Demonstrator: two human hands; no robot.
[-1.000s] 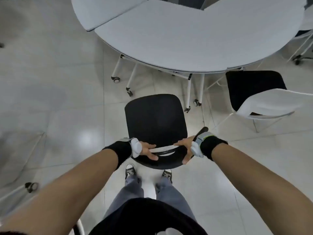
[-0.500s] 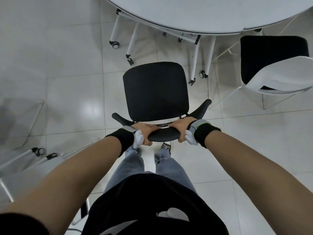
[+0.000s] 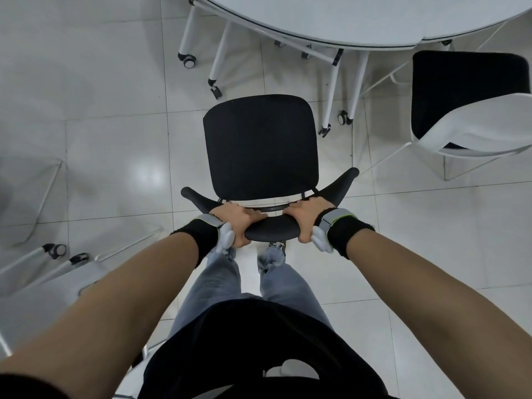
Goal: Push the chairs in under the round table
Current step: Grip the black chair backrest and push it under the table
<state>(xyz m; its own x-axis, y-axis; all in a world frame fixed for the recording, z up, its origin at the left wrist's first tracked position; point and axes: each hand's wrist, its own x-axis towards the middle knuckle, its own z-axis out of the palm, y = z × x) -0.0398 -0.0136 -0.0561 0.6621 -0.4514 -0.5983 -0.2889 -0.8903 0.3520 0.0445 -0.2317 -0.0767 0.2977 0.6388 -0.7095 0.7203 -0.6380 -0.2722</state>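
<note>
A black chair [image 3: 260,145] with a square seat and curved backrest stands in front of me on the tiled floor. My left hand [image 3: 237,223] grips the left part of the backrest's top edge. My right hand [image 3: 306,218] grips the right part of the same edge. The round white table [image 3: 374,21] fills the top of the view, with its rim a short way beyond the seat's front edge. The seat lies wholly outside the tabletop.
White table legs on castors [image 3: 188,60] stand ahead of the black chair. A white-backed chair with a black seat [image 3: 472,110] sits at the right, partly under the table. Another white frame with castors [image 3: 57,251] is at my lower left.
The view has tilted down and moved closer, so less of the tabletop shows. Both hands keep their grip on the backrest, and the chair still stands short of the table edge.
</note>
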